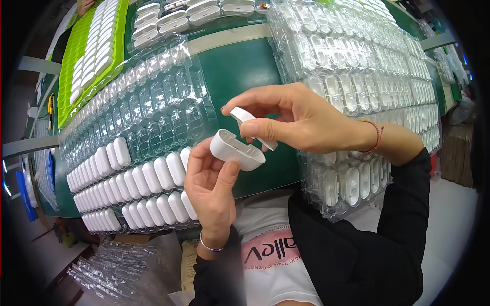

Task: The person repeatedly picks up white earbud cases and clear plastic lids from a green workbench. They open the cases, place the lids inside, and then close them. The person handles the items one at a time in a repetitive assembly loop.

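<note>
Over the middle of the bench I hold a white earbud case body (236, 153) in my left hand (210, 194), its open side tilted up and away from the palm. My right hand (309, 122) pinches a white curved case lid (243, 116) between thumb and fingers, just above the body's rim. Whether lid and body touch or are joined at a hinge, I cannot tell. To the left, closed white cases (139, 181) stand in rows in a clear plastic tray (153, 109), whose far pockets hold no cases.
Stacked clear trays (352, 66) with white shells cover the right side of the green bench (232, 69). A lime-green tray (69, 81) with white pieces lies far left. Opened white cases (173, 21) sit at the back. Clear plastic sheets (115, 270) lie below the bench at lower left.
</note>
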Action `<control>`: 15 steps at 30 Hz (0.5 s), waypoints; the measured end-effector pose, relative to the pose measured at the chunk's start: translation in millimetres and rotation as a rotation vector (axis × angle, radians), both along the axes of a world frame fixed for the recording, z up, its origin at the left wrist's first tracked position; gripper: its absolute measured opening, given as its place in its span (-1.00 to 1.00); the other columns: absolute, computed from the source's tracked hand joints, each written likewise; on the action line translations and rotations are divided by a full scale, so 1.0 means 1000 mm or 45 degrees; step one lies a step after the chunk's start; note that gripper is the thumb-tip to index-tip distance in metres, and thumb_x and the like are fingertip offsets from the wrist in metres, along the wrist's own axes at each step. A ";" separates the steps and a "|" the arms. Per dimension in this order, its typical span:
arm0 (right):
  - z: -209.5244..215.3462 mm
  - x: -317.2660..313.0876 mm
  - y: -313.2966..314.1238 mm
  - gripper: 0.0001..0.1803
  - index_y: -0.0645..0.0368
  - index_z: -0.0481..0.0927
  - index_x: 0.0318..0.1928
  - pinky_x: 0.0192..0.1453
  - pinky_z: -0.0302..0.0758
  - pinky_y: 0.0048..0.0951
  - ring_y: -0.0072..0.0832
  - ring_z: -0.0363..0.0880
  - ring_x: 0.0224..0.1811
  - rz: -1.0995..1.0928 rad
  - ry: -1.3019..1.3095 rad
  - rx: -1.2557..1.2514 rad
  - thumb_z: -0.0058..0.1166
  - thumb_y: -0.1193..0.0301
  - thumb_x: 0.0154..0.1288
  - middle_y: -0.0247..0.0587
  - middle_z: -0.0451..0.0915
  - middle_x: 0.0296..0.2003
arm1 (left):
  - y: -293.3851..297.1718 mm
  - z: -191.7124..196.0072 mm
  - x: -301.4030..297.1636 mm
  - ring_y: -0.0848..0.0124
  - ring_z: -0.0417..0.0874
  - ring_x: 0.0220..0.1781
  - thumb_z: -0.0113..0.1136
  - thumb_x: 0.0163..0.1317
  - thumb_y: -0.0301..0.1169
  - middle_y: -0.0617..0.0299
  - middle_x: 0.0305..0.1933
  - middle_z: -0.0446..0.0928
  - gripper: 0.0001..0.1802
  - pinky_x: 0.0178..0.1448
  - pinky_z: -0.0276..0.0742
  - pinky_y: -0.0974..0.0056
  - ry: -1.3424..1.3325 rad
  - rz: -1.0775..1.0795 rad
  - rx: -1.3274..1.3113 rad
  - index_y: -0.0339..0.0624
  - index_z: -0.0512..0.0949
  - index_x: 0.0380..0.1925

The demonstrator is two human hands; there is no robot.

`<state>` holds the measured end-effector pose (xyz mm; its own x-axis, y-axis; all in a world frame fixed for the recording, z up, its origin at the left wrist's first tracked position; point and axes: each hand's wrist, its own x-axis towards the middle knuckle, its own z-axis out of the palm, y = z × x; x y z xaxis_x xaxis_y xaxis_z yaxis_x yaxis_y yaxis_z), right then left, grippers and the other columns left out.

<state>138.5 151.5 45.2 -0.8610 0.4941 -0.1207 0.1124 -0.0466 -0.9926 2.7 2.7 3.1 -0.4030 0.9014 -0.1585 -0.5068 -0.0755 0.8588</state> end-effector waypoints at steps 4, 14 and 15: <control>-0.004 -0.001 -0.001 -0.62 0.26 0.51 0.13 -0.27 0.52 -0.60 -0.68 0.52 -0.36 0.011 0.002 0.188 0.13 0.40 0.34 -0.28 0.61 -0.29 | 0.001 -0.006 0.001 0.40 0.54 0.08 0.15 0.29 -0.52 0.05 0.06 0.48 -0.55 0.13 0.50 0.30 0.053 -0.019 0.014 -0.40 0.31 0.14; -0.007 -0.002 -0.005 -0.63 0.31 0.58 -0.10 -0.31 0.50 -0.43 -0.44 0.61 -0.40 -0.049 -0.102 0.236 0.22 0.25 0.25 -0.12 0.62 -0.46 | 0.004 -0.011 0.001 0.40 0.55 0.05 0.16 0.28 -0.54 0.04 0.05 0.49 -0.57 0.07 0.52 0.35 0.142 -0.050 -0.014 -0.42 0.33 0.12; -0.007 -0.002 -0.005 -0.63 0.31 0.58 -0.10 -0.33 0.49 -0.43 -0.44 0.61 -0.40 -0.054 -0.092 0.237 0.22 0.25 0.25 -0.13 0.61 -0.47 | 0.004 -0.011 0.002 0.40 0.55 0.05 0.16 0.28 -0.54 0.04 0.05 0.49 -0.57 0.07 0.52 0.35 0.144 -0.051 -0.008 -0.42 0.32 0.12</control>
<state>136.5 146.2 37.8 -0.8315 0.5491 -0.0846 0.1852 0.1304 -0.9740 4.5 7.2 -8.2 -0.3826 0.9161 -0.1199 -0.4092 -0.0517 0.9110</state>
